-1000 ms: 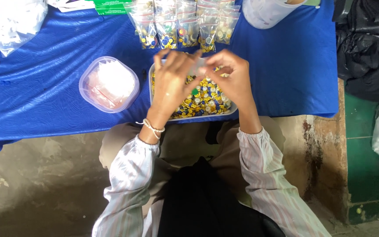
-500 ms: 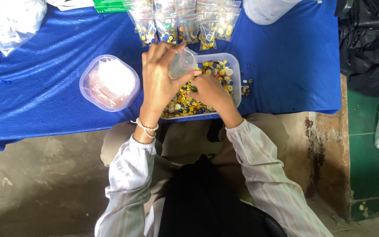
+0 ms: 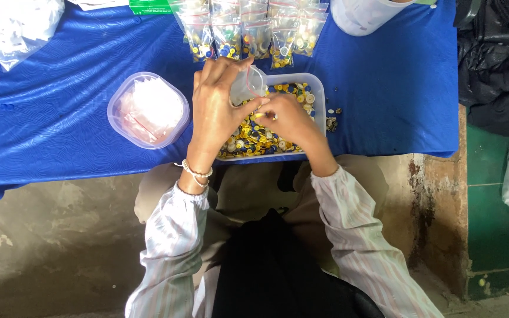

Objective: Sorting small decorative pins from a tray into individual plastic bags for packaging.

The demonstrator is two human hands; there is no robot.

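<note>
My left hand (image 3: pixel 216 103) holds a small clear plastic bag (image 3: pixel 247 85) upright over a clear rectangular tray (image 3: pixel 319 94) full of small coloured buttons (image 3: pixel 254 136), mostly yellow, blue and white. My right hand (image 3: pixel 287 118) is just right of the bag, low over the buttons, with its fingers pinched at something yellow. Whether it grips a button I cannot tell for sure. Both hands are above the tray on the blue tablecloth (image 3: pixel 60 118).
A row of filled small bags of buttons (image 3: pixel 248 32) lies beyond the tray. A round clear tub with empty bags (image 3: pixel 148 109) sits to the left. A few loose buttons (image 3: pixel 332 121) lie right of the tray. Black bags (image 3: pixel 496 65) are piled at right.
My hands were together over the tray. The left hand then lifted the small bag upright, and the right hand dropped lower into the buttons beside it.
</note>
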